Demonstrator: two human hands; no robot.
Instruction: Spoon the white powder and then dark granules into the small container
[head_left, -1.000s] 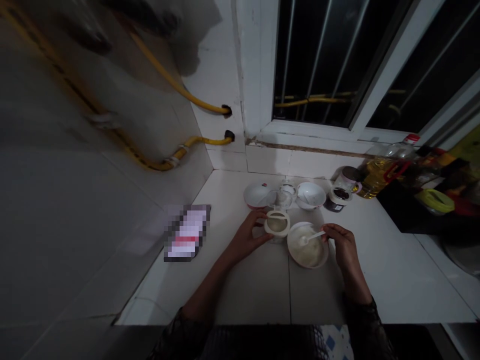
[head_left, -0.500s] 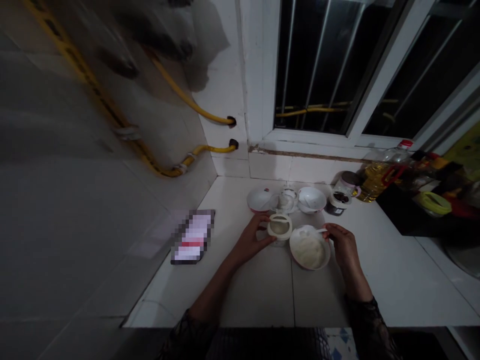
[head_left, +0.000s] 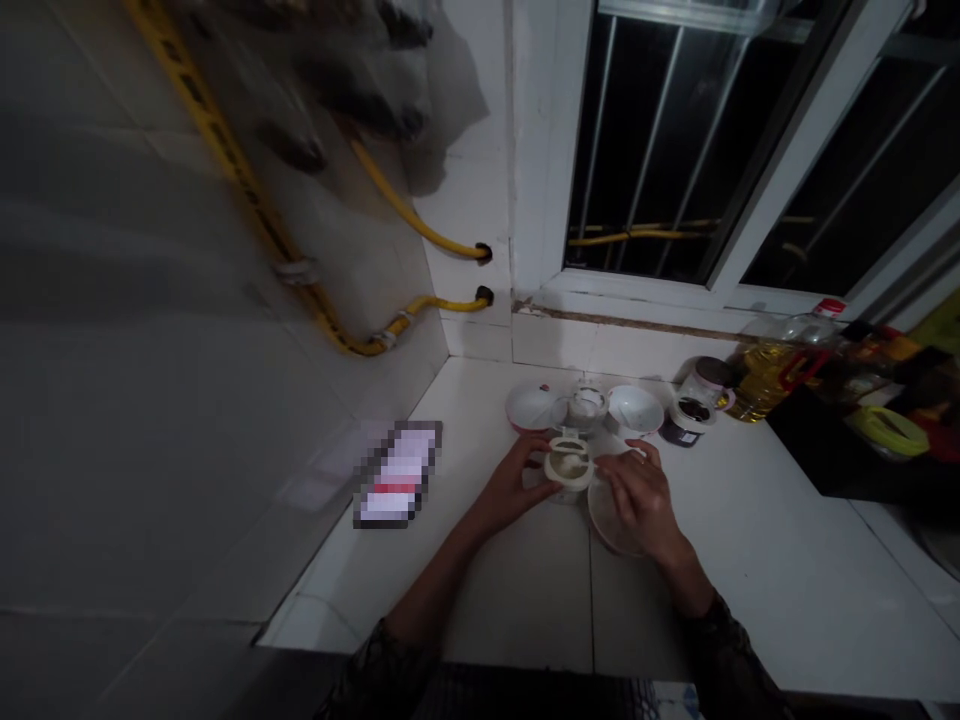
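My left hand (head_left: pixel 514 482) grips the side of a small round white container (head_left: pixel 569 466) on the white tiled counter (head_left: pixel 517 590). My right hand (head_left: pixel 638 495) hovers over a white bowl (head_left: pixel 609 522) just right of the container, covering most of it, with fingers bent toward the container's rim. Whether a spoon is in those fingers is hidden. Behind the container stand a small clear jar (head_left: pixel 586 405) and two white bowls, one to the left (head_left: pixel 529 406) and one to the right (head_left: pixel 634 410).
A dark open jar (head_left: pixel 686 418), a lidded jar (head_left: pixel 709 376) and an oil bottle (head_left: pixel 772 362) stand at the back right beside a dark stove edge (head_left: pixel 832 450). A blurred packet (head_left: pixel 397 472) lies at left. Yellow gas hoses (head_left: pixel 390 330) run along the wall below the window (head_left: pixel 712 150).
My right hand has moved left from the bowl's right rim to over the bowl, near the small container. The white spoon seen in the bowl earlier is hidden. The view has shifted slightly.
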